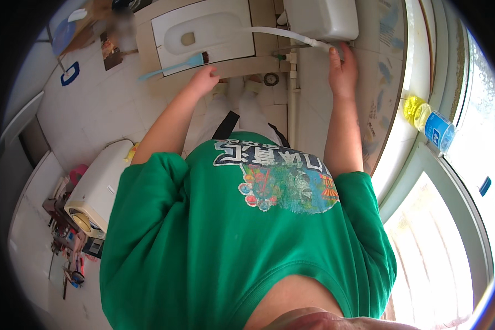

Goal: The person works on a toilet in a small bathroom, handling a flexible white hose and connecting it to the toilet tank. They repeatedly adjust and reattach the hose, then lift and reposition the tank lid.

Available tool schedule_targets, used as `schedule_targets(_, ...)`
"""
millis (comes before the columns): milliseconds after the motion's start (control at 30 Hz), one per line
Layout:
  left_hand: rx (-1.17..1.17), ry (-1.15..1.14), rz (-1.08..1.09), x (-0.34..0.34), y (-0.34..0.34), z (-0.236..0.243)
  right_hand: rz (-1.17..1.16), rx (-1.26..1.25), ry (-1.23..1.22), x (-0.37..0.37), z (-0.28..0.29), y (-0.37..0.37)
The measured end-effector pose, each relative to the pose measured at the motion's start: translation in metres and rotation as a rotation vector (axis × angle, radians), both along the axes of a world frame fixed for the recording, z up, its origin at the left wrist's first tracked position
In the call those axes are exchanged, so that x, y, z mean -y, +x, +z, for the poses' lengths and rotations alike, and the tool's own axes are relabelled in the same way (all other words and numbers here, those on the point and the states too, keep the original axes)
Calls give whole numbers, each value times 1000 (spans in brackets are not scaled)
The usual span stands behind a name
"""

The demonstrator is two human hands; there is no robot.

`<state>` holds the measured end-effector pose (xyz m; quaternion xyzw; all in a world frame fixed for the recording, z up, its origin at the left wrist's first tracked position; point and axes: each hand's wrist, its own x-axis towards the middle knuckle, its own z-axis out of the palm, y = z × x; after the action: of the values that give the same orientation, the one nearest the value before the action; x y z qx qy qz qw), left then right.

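Fingers (347, 53) of the right hand (344, 76) reach up to the end of a white flexible hose (283, 32), the thumb upright on the inner side with only a narrow gap to the rest; whether they grip it firmly cannot be told. That forearm runs almost straight forward from the short green sleeve (366, 201), the wrist in line with it. The hose end lies just below the white cistern (322, 19), and the hose curves from there across the right edge of the squat toilet (231, 48). Slanting forward and inward, the left forearm brings the left hand (203, 81) close to the toilet's near edge, knuckles loosely bent; whether it holds anything cannot be seen. Just beyond it, a light-blue brush (194, 60) lies beside that edge, dark bristles toward the right, handle jutting past the near left corner.
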<state>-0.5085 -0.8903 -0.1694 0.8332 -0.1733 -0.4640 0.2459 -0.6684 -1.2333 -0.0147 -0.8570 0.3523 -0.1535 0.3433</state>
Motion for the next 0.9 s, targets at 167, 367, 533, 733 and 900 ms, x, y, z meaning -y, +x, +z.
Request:
schedule_targets(167,-19,-139,115,10,-4,56,-46,-53,282,16,-18,-10)
schedule_targets(367,-2,-349,162,127,-4,102,11,29,328,17,-27,-15)
schedule_targets(533,-460,-402,499,183,-12,138,-40,11,395,17,-22,-13)
schedule_targets(733,-565,-567,558,206,-25,136,-86,67,502,9,-14,-5)
schedule_targets(900,-615,-604,556,219,-34,139,-58,65,447,11,-24,-5)
